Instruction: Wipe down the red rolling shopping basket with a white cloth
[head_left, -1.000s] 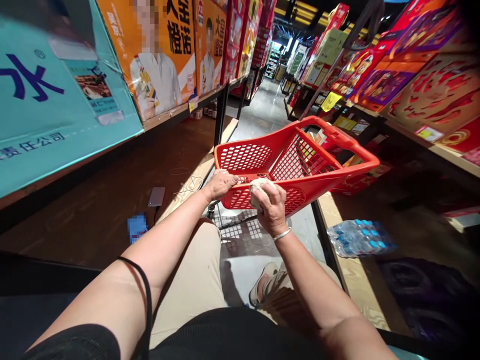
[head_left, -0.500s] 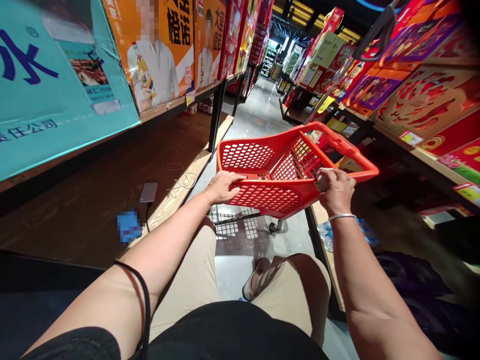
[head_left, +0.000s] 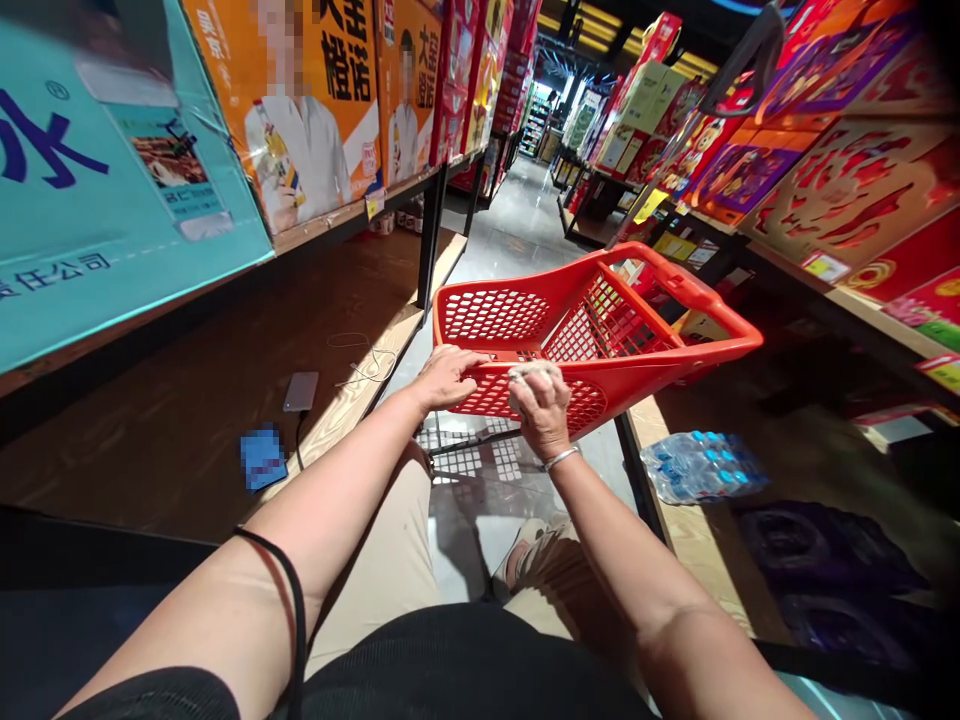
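A red plastic shopping cart (head_left: 660, 358) with lattice sides stands sideways before me, its handle toward the right. My left hand (head_left: 448, 378) is closed over the near rim at the cart's left end, thumb on the outside. In my right hand (head_left: 541, 405) is a bunched, pale greyish cloth (head_left: 534, 372), pressed against the near rim around its middle. A bracelet circles the right wrist. The visible part of the basket's inside holds no goods.
Shelves flank the aisle, with orange cartons (head_left: 300, 110) and a turquoise carton (head_left: 127, 200) at left. Red gift boxes (head_left: 840, 200) fill the right side. A pack of bottled water (head_left: 701, 467) lies on the low right shelf; a power bank (head_left: 301, 391) rests low at left.
My right hand has slid left along the near rim with the cloth, from near the handle end to the middle. My left hand keeps its place on the cart.
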